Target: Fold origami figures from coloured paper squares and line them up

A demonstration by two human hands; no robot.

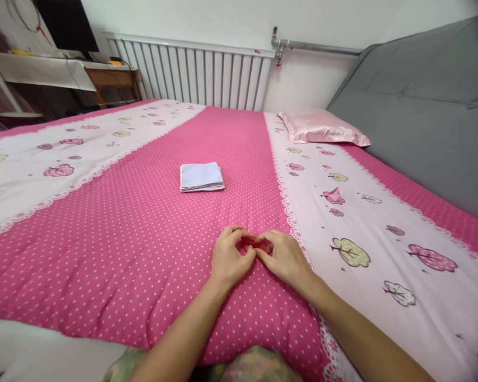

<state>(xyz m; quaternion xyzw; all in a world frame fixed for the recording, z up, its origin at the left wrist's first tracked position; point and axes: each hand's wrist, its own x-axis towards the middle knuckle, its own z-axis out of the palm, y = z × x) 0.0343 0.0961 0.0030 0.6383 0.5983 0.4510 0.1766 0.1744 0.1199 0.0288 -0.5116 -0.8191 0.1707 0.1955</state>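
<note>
Close together above the pink dotted bedspread (151, 233), my left hand (231, 254) and my right hand (284, 257) pinch a small red piece between them. It looks like folded red paper (255, 243), but my fingers cover most of it. Both thumbs point inward and nearly meet at its near side. Beyond my hands and a little to the left lies a stack of square paper (201, 175), white on top with a yellow edge showing. A small pink folded paper piece (334, 195) rests on the pale printed strip to the right.
A pink satin pillow (322, 127) lies at the far right, against a grey padded headboard (422, 95). Behind the bed are a white radiator (191, 71) and a pipe (322, 46). At far left a desk (48, 71) carries a black monitor (67, 24).
</note>
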